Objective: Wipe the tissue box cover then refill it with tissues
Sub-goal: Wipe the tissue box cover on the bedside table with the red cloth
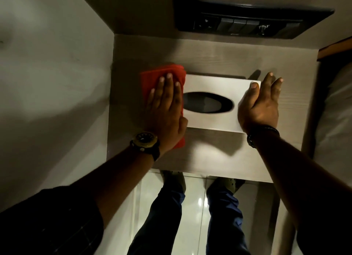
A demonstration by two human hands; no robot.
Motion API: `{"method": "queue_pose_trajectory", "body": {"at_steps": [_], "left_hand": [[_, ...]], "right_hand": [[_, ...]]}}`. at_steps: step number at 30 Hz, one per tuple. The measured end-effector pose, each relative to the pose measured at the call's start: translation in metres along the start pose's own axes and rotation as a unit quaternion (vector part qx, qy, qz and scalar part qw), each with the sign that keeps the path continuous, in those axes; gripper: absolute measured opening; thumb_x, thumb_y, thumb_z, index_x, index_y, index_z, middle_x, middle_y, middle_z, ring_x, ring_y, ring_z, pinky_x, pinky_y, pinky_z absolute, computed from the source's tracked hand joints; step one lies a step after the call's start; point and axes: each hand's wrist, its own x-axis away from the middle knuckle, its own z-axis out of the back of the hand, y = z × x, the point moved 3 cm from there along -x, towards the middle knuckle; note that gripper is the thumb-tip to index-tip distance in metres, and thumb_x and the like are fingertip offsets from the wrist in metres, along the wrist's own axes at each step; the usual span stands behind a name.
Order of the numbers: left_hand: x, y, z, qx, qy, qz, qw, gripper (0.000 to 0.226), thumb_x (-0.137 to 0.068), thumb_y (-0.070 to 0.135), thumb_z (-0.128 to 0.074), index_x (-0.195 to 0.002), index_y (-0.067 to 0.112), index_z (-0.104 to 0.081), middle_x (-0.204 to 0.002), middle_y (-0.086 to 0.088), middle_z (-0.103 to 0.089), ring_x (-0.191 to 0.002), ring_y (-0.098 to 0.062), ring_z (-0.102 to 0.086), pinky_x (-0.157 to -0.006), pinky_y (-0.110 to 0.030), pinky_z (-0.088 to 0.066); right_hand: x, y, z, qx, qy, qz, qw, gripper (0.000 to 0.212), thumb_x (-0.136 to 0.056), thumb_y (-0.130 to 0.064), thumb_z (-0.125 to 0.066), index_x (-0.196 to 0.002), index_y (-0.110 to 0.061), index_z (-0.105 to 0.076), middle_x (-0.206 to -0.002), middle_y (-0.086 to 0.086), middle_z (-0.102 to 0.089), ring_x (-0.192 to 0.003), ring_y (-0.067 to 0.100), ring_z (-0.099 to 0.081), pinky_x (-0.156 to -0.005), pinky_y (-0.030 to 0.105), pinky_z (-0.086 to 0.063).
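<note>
Pressing flat — left hand (pixel 165 104) on red cloth (pixel 152 77), right hand (pixel 259 104) steadying tissue box cover (pixel 213 85).

You've got 1 box cover (pixel 213 102), 1 red cloth (pixel 152 77), 2 hands (left (pixel 165 109), right (pixel 261 106)), 1 watch (pixel 145 140), 1 switch panel (pixel 247 19).

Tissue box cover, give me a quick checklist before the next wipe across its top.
1. Red cloth flat under the left hand: ok.
2. Cloth touching the tissue box cover at its left end: ok.
3. Right hand steadying the right end, thumb on top: ok.
4. Cover sitting flat on the wooden shelf: ok.
5. Oval opening free of tissues: cannot tell, it looks dark.
6. Refill tissues within reach: cannot tell, none in view.
</note>
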Motion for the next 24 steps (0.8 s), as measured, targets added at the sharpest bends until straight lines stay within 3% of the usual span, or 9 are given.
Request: {"method": "queue_pose_trajectory", "body": {"at_steps": [4,14,19,24], "left_hand": [[-0.02,0.024,-0.005,0.007,0.011,0.022,1.0,0.07,-0.087,0.027,-0.037,-0.15,0.0,-0.021,-0.158,-0.021,-0.018,-0.147,-0.039,-0.013,-0.12,-0.051,-0.01],[-0.044,0.055,-0.012,-0.023,-0.012,-0.067,0.997,0.065,-0.092,0.027,-0.034,-0.153,0.009,-0.019,-0.161,-0.01,-0.013,-0.149,-0.029,-0.007,-0.12,-0.046,-0.008],[-0.041,0.031,-0.009,-0.011,-0.019,-0.121,0.992,0.06,-0.098,0.031,-0.031,-0.152,0.01,-0.017,-0.161,-0.012,-0.014,-0.149,-0.03,-0.009,-0.121,-0.044,-0.008],[-0.022,-0.017,-0.007,0.024,0.052,0.02,0.998,0.059,-0.101,0.029,-0.037,-0.15,0.002,-0.02,-0.158,-0.023,-0.018,-0.147,-0.039,-0.014,-0.12,-0.05,-0.009]], "right_hand": [[-0.001,0.001,0.001,-0.004,-0.004,0.007,1.0,0.065,-0.099,-0.051,-0.018,-0.155,-0.018,-0.013,-0.163,0.014,-0.005,-0.15,0.03,-0.011,-0.119,0.048,-0.023],[-0.001,-0.001,0.002,-0.001,0.0,0.012,1.0,0.062,-0.1,-0.046,-0.02,-0.155,-0.017,-0.015,-0.163,0.015,-0.007,-0.149,0.031,-0.014,-0.119,0.047,-0.024],[-0.001,0.001,0.003,-0.008,-0.002,0.017,1.0,0.061,-0.102,-0.046,-0.022,-0.155,-0.016,-0.017,-0.163,0.015,-0.007,-0.15,0.03,-0.011,-0.12,0.044,-0.021],[-0.003,0.001,0.002,-0.005,-0.011,0.012,1.0,0.062,-0.101,-0.048,-0.019,-0.155,-0.017,-0.015,-0.163,0.013,-0.006,-0.15,0.03,-0.01,-0.12,0.046,-0.02]]}}
